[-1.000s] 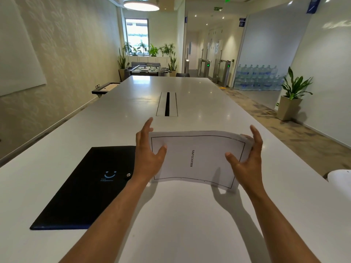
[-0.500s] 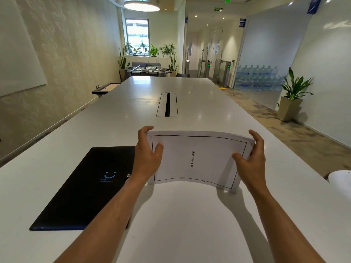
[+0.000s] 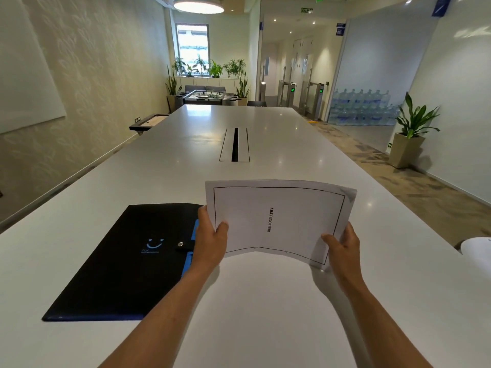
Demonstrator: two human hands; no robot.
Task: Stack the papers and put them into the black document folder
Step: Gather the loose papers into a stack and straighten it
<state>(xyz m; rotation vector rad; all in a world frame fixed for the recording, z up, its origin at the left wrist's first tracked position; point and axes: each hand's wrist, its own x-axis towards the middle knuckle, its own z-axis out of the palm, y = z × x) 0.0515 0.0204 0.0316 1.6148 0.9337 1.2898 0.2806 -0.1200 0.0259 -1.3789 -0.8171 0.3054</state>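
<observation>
Both hands hold the papers [image 3: 279, 221] up over the white surface [image 3: 265, 314]. The left hand [image 3: 211, 241] grips the stack's left edge, thumb on the top sheet, fingers curled behind it. The right hand [image 3: 342, 248] pinches the lower right corner the same way. The top sheet reads "BIBLIOGRAPHY" inside a thin border, and the stack bows slightly. The black folder [image 3: 127, 264] lies flat and closed on the surface just left of the left hand.

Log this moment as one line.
left hand grips papers | right hand grips papers | papers lifted | black folder snapped shut
</observation>
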